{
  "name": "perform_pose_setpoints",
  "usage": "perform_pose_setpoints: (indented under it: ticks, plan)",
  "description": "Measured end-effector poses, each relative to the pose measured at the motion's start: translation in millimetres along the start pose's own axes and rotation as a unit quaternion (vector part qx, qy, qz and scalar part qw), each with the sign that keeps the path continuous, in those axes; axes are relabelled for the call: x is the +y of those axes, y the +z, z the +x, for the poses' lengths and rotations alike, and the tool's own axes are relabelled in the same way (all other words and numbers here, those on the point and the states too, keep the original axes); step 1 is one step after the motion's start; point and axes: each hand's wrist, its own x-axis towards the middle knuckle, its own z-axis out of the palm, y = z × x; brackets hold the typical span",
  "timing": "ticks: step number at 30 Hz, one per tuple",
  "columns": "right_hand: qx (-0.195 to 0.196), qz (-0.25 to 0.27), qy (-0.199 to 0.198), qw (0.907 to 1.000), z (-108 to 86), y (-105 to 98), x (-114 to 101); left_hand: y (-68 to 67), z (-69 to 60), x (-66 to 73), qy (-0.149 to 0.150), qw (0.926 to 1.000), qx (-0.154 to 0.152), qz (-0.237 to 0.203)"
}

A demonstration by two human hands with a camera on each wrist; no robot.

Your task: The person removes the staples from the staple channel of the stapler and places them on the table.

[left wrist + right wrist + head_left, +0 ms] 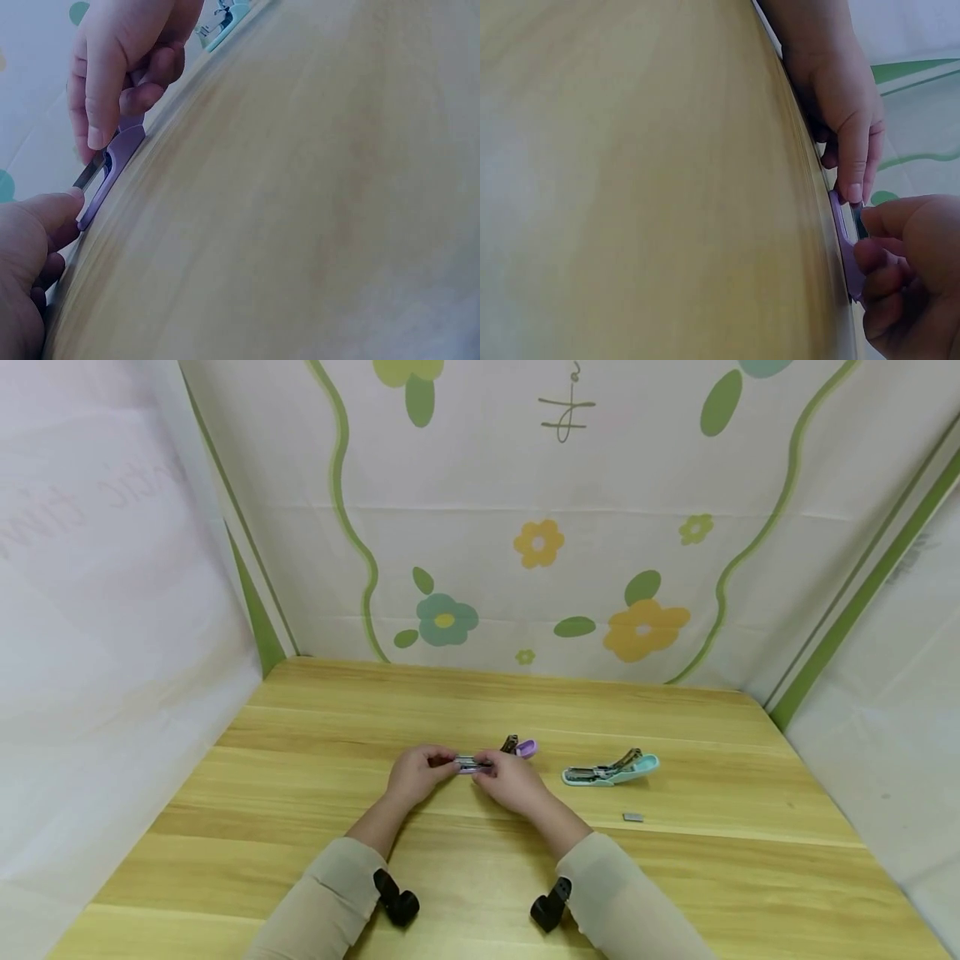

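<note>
A purple stapler (528,749) lies on the table with its top swung up and back, showing the metal inside. My left hand (416,775) pinches the front end of its metal magazine (90,172) between thumb and fingers. Close by on the right, my right hand (512,782) has thumb and fingertips on the same metal part, over the stapler's middle, and covers much of it. In the right wrist view the purple base (844,244) runs beneath both hands. Whether loose staples are between the fingers is hidden.
A mint-green stapler (600,775), also opened up, lies to the right of the hands. Nearer to me is a short grey strip of staples (633,817). Behind the wooden table (315,710) hangs a flowered cloth (480,485), with white cloth at both sides.
</note>
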Motion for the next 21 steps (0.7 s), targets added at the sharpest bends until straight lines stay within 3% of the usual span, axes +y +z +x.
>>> perform_pose_setpoints:
  ticks: [6,14,21]
  plan:
    - [0.012,-0.002,0.004,0.9999,3.3,5,-4,-0.6,-0.7,0.6,-0.006,1.0000,-0.003,0.003]
    - [0.054,0.086,0.033,0.9943,6.2,10,-6,0.5,-0.5,-2.2,0.011,0.9998,0.003,0.014]
    - [0.102,0.072,0.034,0.9916,10.3,15,-6,0.3,-0.6,-1.4,-0.005,1.0000,-0.001,0.003]
